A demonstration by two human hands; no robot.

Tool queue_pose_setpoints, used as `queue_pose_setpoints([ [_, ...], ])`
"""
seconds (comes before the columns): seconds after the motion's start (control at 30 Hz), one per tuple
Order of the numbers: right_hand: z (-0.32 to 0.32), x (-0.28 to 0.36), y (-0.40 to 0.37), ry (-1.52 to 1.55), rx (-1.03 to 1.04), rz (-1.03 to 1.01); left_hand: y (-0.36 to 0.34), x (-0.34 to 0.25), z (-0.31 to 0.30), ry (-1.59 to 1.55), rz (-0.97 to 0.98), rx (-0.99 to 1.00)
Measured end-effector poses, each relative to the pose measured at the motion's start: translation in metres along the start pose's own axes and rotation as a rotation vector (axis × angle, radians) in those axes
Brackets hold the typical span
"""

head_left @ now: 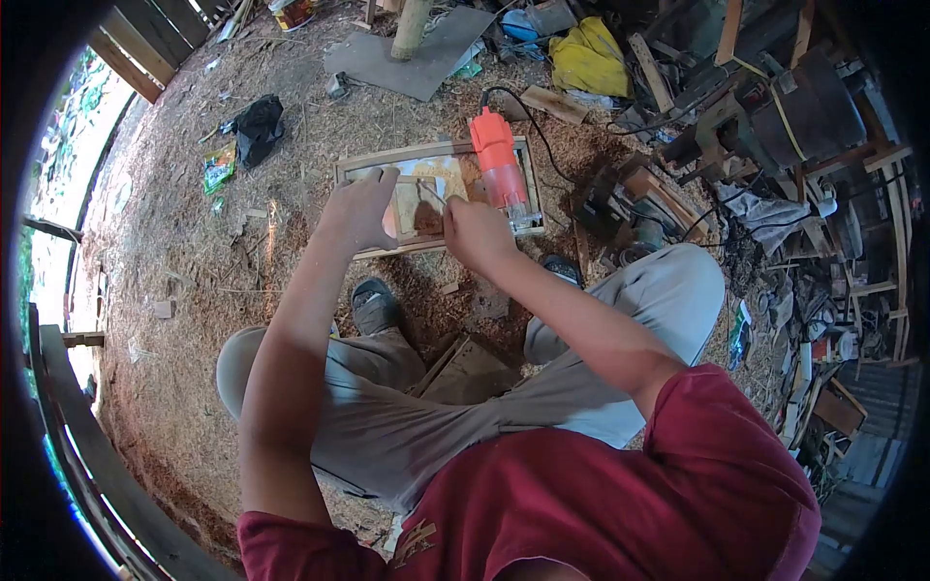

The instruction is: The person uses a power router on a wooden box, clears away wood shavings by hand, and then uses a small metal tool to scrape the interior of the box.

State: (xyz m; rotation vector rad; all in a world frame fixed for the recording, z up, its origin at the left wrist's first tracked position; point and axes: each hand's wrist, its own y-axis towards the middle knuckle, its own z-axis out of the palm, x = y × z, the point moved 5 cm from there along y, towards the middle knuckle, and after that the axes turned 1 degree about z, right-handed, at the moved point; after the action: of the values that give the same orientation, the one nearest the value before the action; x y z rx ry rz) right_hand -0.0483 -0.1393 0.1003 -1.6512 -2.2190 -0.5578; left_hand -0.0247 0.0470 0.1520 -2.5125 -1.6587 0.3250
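My left hand (358,211) grips the left side of a small pale wooden piece (405,208), with the fingers along its far edge and the thumb toward me. A darker brown patch, perhaps shadow, shows on its right part. At its right side my right hand (479,234) is closed in a fist; a thin thing seems to stick out toward the wood, too small to name. Under both lies a shallow wooden frame (407,153) with sawdust inside. An orange-red trim router (496,155) with a clear base rests across the frame's right end, beside my right hand.
A black cable (542,136) curves from the router to the right. Machinery with a large drum (809,116) and scrap wood crowd the right side. A yellow cloth (589,58), grey sheet (407,63) and black plastic bag (257,131) lie on the shaving-covered ground.
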Motion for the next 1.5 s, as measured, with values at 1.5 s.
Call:
queue_pose_setpoints([
  [1.5, -0.015, -0.004, 0.009, -0.254, 0.18, -0.003, 0.003, -0.011, 0.01, 0.038, 0.076, -0.072],
])
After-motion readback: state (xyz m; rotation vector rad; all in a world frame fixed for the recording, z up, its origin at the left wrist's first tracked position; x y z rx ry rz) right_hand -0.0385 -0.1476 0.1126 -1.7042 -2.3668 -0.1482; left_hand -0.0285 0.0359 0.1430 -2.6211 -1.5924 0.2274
